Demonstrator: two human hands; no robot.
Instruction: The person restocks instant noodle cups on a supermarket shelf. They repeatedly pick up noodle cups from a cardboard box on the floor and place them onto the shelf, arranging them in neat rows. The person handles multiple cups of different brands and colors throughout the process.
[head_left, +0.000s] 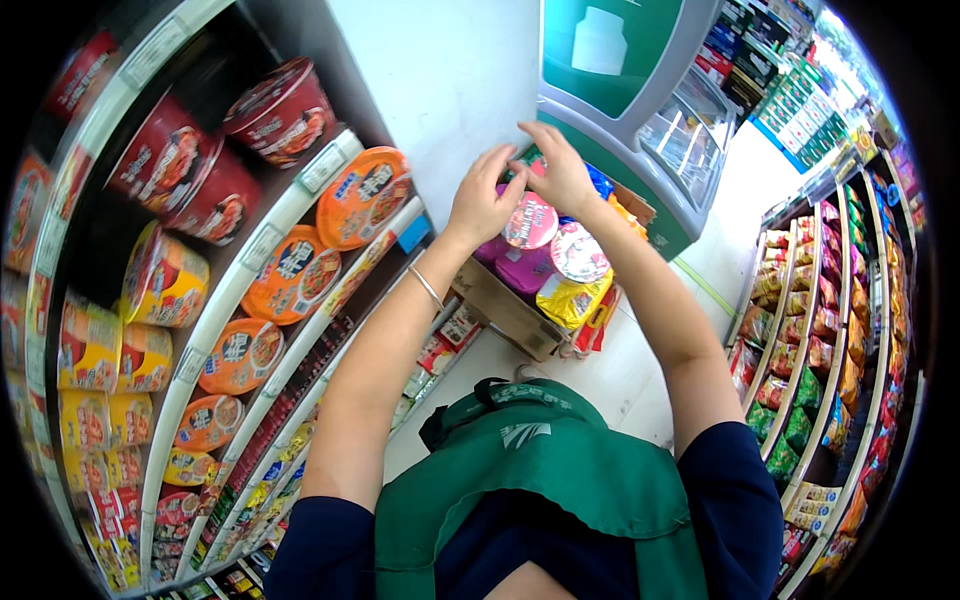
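My left hand (482, 196) and my right hand (559, 171) are raised close together over a cardboard box (510, 309), fingers curved and thumbs near each other. Neither hand shows a thing clearly held. Just below them in the box are a round pink lid (530, 220), a round white patterned lid (580, 253), purple packages (525, 268) and a yellow plastic packet (576, 298). Whether my fingertips touch anything in the box cannot be told. A bangle circles my left wrist.
Shelves at left hold orange instant noodle bowls (365, 198), dark red noodle tubs (280, 112) and yellow noodle cups (165, 276). A glass-topped freezer (686, 139) stands beyond the box. Snack bags (799, 420) fill racks at right. A red packet (598, 330) lies beside the box.
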